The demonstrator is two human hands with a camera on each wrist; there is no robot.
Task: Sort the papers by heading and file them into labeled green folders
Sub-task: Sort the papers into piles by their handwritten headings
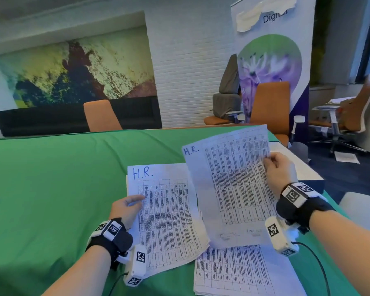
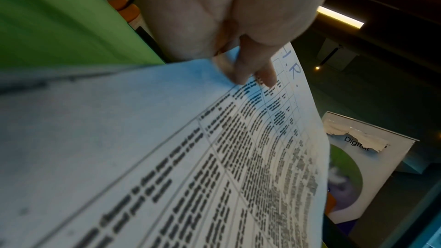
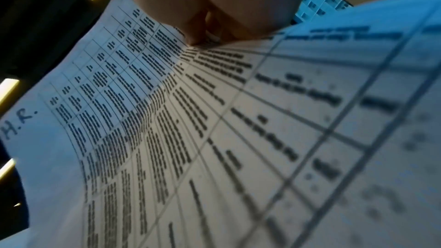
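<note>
Thin white printed sheets, each a dense black-lined table, blue handwritten "H.R." at the top left corner. Right hand (image 1: 279, 171) pinches the raised sheet (image 1: 233, 184) at its right edge, thumb on the printed face; sheet tilts up, slightly curled. Left hand (image 1: 126, 209) grips the left edge of a second H.R. sheet (image 1: 165, 218), thumb on top. Lower stack (image 1: 244, 272) lies flat on the green cloth counter (image 1: 51, 178), beneath both sheets.
</note>
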